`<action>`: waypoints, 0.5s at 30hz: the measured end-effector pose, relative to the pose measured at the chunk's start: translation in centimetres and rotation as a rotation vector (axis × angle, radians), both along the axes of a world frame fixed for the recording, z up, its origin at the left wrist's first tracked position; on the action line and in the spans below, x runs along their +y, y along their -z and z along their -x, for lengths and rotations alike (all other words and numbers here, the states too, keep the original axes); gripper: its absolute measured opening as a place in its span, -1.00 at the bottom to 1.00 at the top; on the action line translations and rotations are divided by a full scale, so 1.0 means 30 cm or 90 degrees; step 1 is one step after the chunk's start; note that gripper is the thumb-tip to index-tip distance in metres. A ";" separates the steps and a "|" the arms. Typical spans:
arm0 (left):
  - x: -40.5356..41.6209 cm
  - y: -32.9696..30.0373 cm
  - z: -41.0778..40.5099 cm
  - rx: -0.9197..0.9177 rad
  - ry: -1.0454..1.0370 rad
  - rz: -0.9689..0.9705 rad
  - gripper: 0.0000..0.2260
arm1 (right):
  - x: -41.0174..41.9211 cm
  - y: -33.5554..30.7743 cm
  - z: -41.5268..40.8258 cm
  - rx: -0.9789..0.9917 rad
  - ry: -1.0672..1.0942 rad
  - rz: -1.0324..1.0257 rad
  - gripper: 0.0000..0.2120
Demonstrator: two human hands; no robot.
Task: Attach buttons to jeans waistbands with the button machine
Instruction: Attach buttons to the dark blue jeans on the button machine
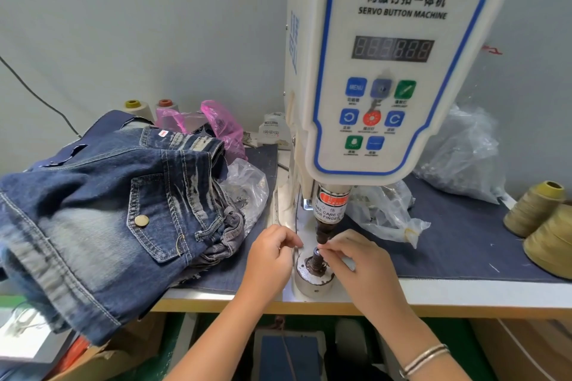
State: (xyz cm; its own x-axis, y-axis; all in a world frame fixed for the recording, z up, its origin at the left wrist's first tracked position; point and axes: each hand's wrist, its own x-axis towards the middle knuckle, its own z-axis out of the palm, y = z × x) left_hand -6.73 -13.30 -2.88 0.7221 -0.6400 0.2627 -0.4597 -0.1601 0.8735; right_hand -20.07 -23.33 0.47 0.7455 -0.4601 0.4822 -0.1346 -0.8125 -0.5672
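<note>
A white servo button machine (387,65) stands on the table, its dark punch head (328,219) hanging over a round lower die (312,275) with a spring post. My right hand (362,269) pinches something small at the top of that post, right under the punch; the small piece itself is too tiny to make out. My left hand (272,257) sits just left of the die with its fingers curled, and whether it holds anything is hidden. A pile of blue jeans (108,210) lies to the left, one brass button (142,220) showing on a pocket flap.
Clear plastic bags of small metal parts lie left (247,189) and right (387,213) of the machine, with a bigger bag (461,155) at the back right. Thread cones (544,226) stand at the right edge. A pink bag (223,124) sits behind the jeans. A foot pedal (288,353) lies under the table.
</note>
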 end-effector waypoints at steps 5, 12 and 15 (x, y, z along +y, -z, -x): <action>-0.002 0.007 -0.005 -0.015 -0.012 -0.008 -0.69 | -0.004 0.013 0.020 0.002 0.001 0.041 -0.90; -0.006 0.019 -0.012 -0.019 -0.016 -0.006 -0.65 | -0.116 -0.070 0.034 -0.097 0.085 -0.112 -0.80; -0.008 0.021 -0.015 -0.013 -0.021 -0.006 -0.64 | -0.258 -0.132 -0.008 0.030 0.233 -0.095 -0.81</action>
